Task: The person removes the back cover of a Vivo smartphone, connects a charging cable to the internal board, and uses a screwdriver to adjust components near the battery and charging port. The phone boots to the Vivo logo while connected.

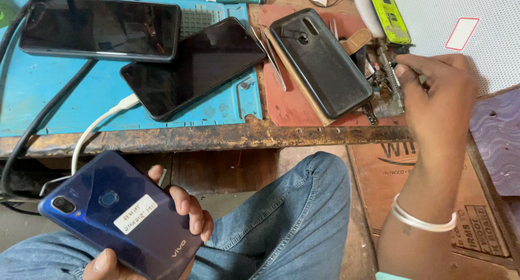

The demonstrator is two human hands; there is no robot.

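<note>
Left hand (162,226) grip closed around blue phone (116,215) | right hand (439,96) pinching among metal parts (387,90), contents unclear

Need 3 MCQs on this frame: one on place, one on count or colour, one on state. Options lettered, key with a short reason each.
1. Where is the blue phone?
A. In the left hand, over the lap
B. On the blue mat
C. On the cardboard

2. How many phones lie screen up on the blue mat?
A. One
B. Two
C. Four

3. How does the phone in the black case lie?
A. Screen up and lit
B. Back up on the red pad
C. Standing on edge

Key:
1 A: fingers wrap its edge above the jeans.
2 B: two dark-screened phones rest there.
3 B: its camera cutout faces up, while the right hand reaches into the small parts beside it.
</note>
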